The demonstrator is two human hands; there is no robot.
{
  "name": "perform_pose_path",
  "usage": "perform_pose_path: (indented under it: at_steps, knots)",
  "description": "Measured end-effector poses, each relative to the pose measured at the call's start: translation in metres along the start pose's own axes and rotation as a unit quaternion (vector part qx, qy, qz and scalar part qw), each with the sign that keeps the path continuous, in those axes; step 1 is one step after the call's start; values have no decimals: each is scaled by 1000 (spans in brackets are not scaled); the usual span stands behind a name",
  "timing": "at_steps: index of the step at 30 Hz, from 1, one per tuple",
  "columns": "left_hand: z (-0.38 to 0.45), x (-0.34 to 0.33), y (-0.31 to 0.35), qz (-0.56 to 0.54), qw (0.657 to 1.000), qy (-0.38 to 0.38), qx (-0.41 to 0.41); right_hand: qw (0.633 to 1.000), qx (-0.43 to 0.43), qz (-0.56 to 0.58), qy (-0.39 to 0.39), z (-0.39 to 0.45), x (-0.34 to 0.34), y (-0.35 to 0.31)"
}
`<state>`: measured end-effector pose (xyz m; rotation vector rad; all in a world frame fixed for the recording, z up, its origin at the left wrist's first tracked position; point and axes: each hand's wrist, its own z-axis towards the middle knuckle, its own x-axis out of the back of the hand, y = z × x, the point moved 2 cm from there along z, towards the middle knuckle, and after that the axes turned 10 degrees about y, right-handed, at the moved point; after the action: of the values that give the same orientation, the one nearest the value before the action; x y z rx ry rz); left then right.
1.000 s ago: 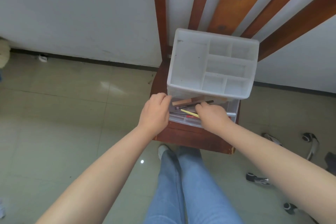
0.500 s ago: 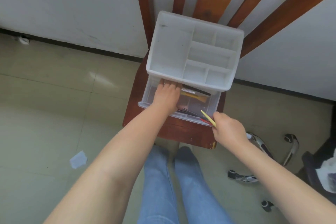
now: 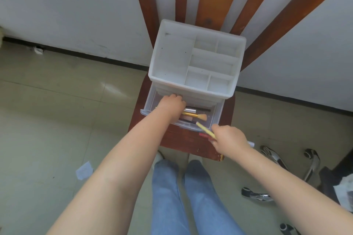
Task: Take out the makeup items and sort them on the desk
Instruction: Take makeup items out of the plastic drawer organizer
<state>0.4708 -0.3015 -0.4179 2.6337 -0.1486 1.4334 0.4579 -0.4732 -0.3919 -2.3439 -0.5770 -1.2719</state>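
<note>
Head view: two hands, left hand (image 3: 171, 105) in one open drawer (image 3: 215, 118), right hand (image 3: 228, 138) around one yellow stick (image 3: 205, 130).

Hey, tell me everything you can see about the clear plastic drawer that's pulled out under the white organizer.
The clear plastic drawer is a shallow, see-through tray, pulled out toward the person from the base of the white compartmented plastic organizer, above the red-brown wooden chair seat. Inside lie slim makeup tools, among them a gold-handled brush with tan bristles. The left hand reaches into its left half; whether it holds anything is hidden. The right hand is just outside its front right corner.
</note>
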Motion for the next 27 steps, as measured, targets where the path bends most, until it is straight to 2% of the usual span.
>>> perform_pose_path:
  at_steps: [3,6,9,19,24,27]
  knots:
    - [-6,-1,0,-51,998,-25,16,991,75,-94,57,-7,-13,-8]
    - [-10,1,-5,-69,997,-33,16,988,64,-62,129,1,-21,-5]
    - [-11,0,-8,-65,997,-38,17,983,65,-52,165,4,-15,-8]
    - [-6,-9,-6,-109,988,-112,17,975,39,-24,220,2,-21,-1]
    - [-2,-7,-8,-98,990,-100,8,972,32,-21,231,7,-21,1]
    - [-1,-9,-7,-88,989,-119,-2,971,27,-15,236,6,-20,2]
